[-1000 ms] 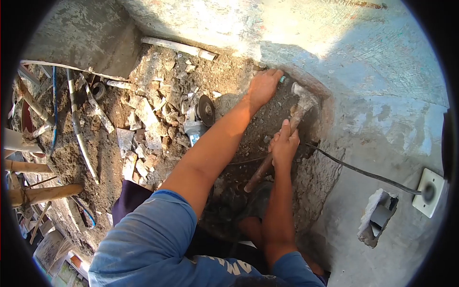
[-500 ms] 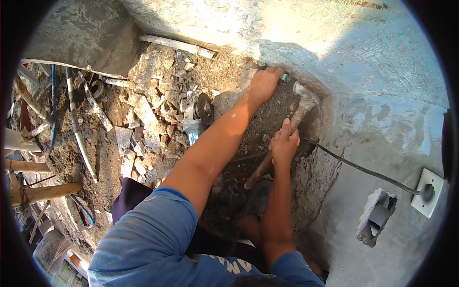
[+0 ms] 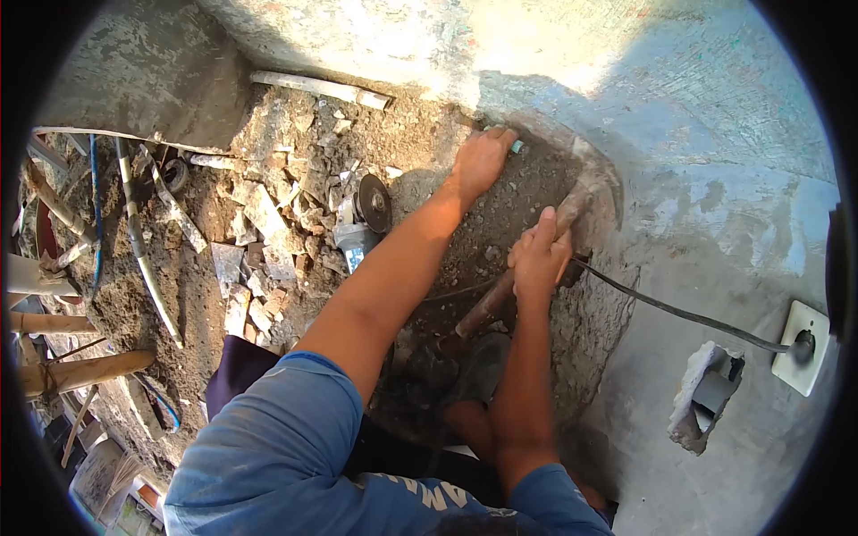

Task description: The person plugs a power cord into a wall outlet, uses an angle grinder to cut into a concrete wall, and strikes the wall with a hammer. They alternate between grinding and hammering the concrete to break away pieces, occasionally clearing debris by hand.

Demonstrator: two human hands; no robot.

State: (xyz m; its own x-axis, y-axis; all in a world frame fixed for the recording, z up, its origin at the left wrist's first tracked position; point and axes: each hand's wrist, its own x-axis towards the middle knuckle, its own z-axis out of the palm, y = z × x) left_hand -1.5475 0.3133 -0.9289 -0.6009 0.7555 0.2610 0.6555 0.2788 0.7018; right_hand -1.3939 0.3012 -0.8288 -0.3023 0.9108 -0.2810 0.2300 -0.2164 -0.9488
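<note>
My left hand [image 3: 481, 163] is closed at the foot of the painted wall, around what looks like a chisel [image 3: 517, 146]. Only its short green end shows past the fingers; the rest is hidden. In my right hand [image 3: 540, 255] is a hammer [image 3: 485, 306], gripped midway along its wooden handle with the thumb laid along the wood. The hammer's head is blurred by motion and lies to the right of the green end, apart from it, close to the wall corner.
An angle grinder [image 3: 374, 204] lies among broken tile and rubble [image 3: 261, 210] left of my left arm. A black cable [image 3: 679, 311] runs to a wall socket [image 3: 801, 347] at right. Pipes [image 3: 320, 87] and wooden poles [image 3: 89, 361] lie further left.
The hammer's head has swung up and to the right, away from the green end. My right hand has shifted slightly with it. My left hand keeps its grip; the whole view has shifted a little.
</note>
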